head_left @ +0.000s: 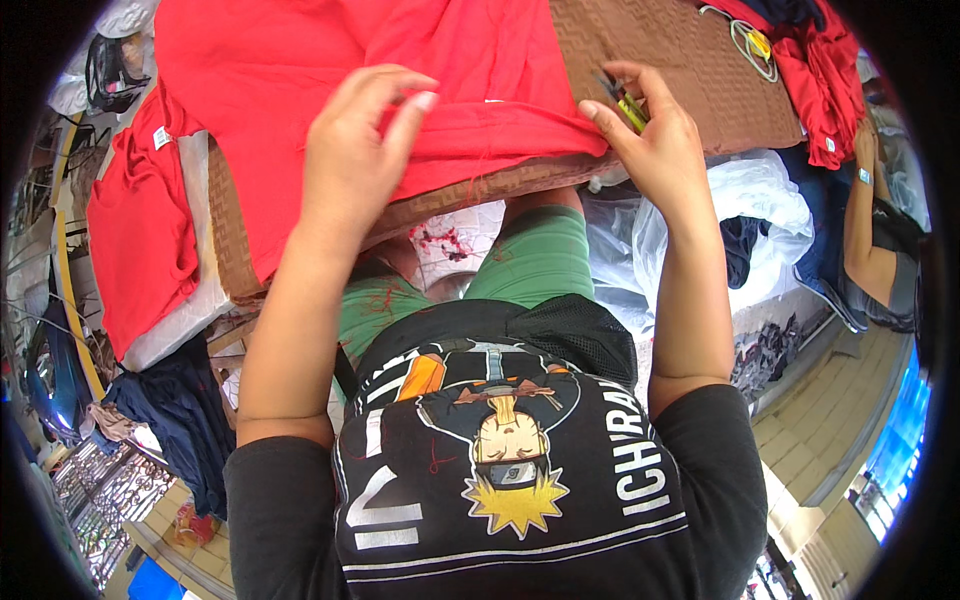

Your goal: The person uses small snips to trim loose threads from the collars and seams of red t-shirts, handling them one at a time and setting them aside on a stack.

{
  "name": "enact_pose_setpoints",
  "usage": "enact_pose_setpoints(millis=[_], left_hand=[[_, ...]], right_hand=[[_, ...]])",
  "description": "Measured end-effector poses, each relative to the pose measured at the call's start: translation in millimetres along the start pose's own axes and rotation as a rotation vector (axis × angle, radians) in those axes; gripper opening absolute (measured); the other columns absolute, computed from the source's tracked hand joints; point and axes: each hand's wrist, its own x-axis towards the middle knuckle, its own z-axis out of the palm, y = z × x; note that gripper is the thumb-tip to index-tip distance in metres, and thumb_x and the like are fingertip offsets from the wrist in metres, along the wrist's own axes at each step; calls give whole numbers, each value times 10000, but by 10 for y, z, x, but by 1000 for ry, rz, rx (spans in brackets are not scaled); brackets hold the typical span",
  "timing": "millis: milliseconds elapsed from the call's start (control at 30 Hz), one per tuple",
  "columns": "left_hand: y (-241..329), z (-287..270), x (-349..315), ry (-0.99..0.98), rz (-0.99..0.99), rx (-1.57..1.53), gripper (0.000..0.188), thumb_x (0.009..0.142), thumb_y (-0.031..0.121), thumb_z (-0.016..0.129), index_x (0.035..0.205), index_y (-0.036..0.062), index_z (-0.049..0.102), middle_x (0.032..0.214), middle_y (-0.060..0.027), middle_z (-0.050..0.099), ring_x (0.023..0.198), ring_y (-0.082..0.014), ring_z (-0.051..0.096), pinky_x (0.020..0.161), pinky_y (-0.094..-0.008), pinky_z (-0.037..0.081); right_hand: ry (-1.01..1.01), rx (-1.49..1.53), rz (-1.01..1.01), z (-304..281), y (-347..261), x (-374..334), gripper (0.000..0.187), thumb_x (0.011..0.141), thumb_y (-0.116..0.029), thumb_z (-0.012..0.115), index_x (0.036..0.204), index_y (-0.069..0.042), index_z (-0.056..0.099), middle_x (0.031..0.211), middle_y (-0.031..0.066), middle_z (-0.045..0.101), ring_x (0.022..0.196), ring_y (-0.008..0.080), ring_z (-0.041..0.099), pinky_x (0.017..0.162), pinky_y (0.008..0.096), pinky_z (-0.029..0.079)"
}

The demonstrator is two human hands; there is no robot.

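Observation:
A red garment (375, 35) is spread over the brown-covered table before me, its near hem lying along the table edge. My left hand (362, 135) hovers over the hem with curved fingers, thumb and forefinger slightly apart and nothing visible between them. At the hem's right end, my right hand (655, 135) is curled around small thread snips (630, 108) with yellow and dark parts. The palm and fingers partly hide the snips. Fine red threads hang loose at the hem.
More red clothing (145, 225) hangs at the table's left, with a dark garment (170, 425) below. A pale cord with a yellow piece (752, 45) rests on the brown cover (680, 50). Clear plastic (745, 200) bulges under the right side. Another person's arm (865, 210) is at far right.

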Motion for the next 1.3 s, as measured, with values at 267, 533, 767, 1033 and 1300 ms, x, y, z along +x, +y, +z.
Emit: enact_pose_setpoints(millis=[267,533,767,1033,1300], left_hand=[[114,578,-125,-94,15,-33,202,794,98,742,986,44,716,1041,-83,679,915,-240,675,792,-329,544],[46,653,-99,-69,41,36,137,830,127,718,948,58,723,918,-67,705,841,-223,682,741,-307,543],[15,521,72,-239,-406,-382,187,935,166,631,1005,5,695,881,-37,726,793,-76,635,750,-238,515],[-29,469,102,-224,-506,-494,212,914,213,671,1018,32,710,889,-12,711,799,-72,627,726,-232,508],[-71,401,17,-234,-195,-134,250,841,183,739,1066,78,716,940,-64,703,818,-146,663,747,-280,531]], right_hand=[[-89,264,-117,348,-181,-86,194,858,-113,658,1035,-38,639,904,169,683,878,330,671,764,391,513],[-136,401,9,448,-63,-105,157,871,-112,662,1010,-39,655,918,152,705,865,297,686,763,374,517],[-176,440,38,441,3,-102,148,869,-98,665,1006,-43,660,917,136,706,862,280,683,778,355,515],[-211,390,-99,402,-37,-92,181,839,-81,678,1014,-39,655,935,134,681,873,292,661,779,360,506],[-162,371,-88,380,-133,-87,166,843,-86,669,1002,-41,656,931,140,678,869,310,655,772,373,504]])
